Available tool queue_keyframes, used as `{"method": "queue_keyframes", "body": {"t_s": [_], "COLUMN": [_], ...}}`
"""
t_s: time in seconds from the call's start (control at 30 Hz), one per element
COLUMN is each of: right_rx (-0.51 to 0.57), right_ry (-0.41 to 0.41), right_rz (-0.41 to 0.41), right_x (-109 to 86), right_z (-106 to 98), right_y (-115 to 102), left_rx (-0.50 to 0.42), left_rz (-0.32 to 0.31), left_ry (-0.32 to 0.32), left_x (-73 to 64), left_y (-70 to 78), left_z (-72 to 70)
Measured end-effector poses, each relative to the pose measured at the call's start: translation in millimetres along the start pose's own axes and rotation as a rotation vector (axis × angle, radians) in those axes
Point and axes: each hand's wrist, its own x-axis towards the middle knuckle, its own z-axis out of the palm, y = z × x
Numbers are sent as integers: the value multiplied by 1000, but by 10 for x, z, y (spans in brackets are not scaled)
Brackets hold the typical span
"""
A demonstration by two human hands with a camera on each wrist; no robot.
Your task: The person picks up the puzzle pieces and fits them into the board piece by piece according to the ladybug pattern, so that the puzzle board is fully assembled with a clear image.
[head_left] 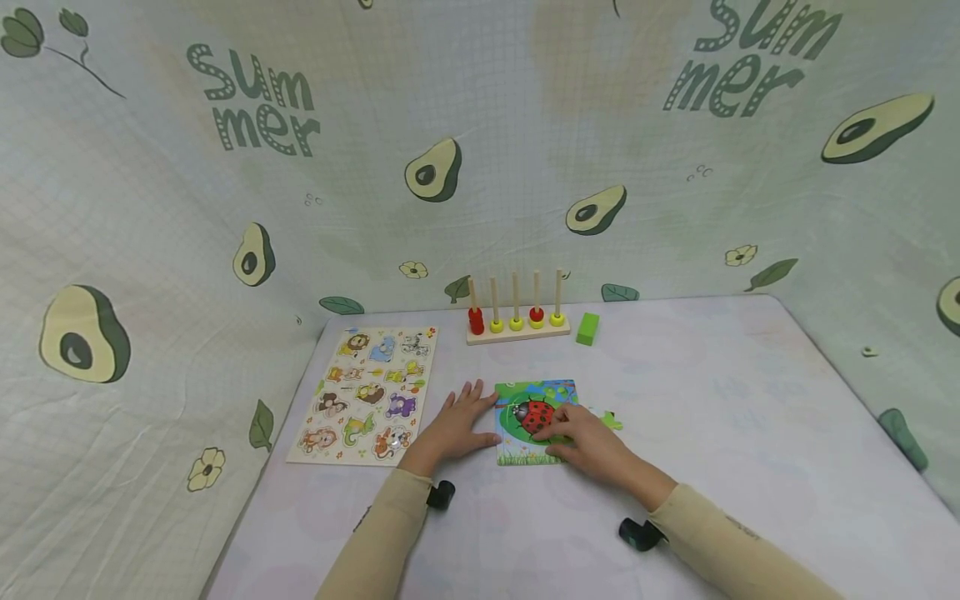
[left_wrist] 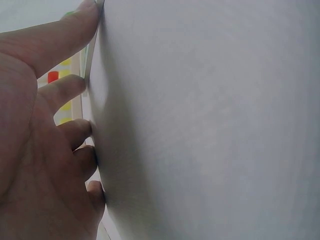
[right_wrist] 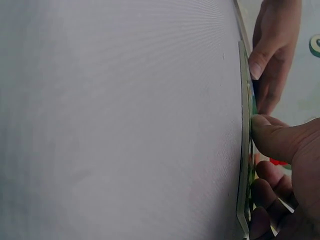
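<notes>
A square puzzle board (head_left: 517,457) with a red ladybug picture (head_left: 531,414) lies flat on the table in the head view. My left hand (head_left: 457,425) rests at its left side with fingers spread, thumb and a fingertip right at the board's edge. On the lower right part of the ladybug are the bent fingers of my right hand (head_left: 588,442), thumb apart from the index finger. In the right wrist view its thumb (right_wrist: 272,135) touches the board's face; whether it pinches a piece I cannot tell. A small green piece (head_left: 611,421) shows just right of the board, beyond the right hand.
At the left lies a large animal peg board (head_left: 382,383). Behind the ladybug board stands a wooden peg stand (head_left: 517,335) with red and yellow beads. A green block (head_left: 588,328) sits beside the stand. A printed cloth (head_left: 510,167) hangs around the table.
</notes>
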Motion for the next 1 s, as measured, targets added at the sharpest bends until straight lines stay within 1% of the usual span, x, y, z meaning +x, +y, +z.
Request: {"method": "queue_keyframes", "body": {"t_s": [0.33,0.6,0.77,0.93,1.0], "right_rx": [-4,70,95,158,168], "right_ry": [-22,-50,-42,-9,13], "right_rz": [15,55,81,127,140], "right_x": [4,-21,-50,-85,-102], "right_z": [-22,-47,-68,-148,-181], "right_y": [-26,-19,9,41,63], "left_rx": [0,1,-7,-19,-22], "left_rz": [5,1,1,2,2], "left_ry": [4,2,1,5,6], "left_x": [13,10,5,-2,-7], "left_y": [-20,-6,7,13,14], "left_z": [13,13,1,-8,-10]}}
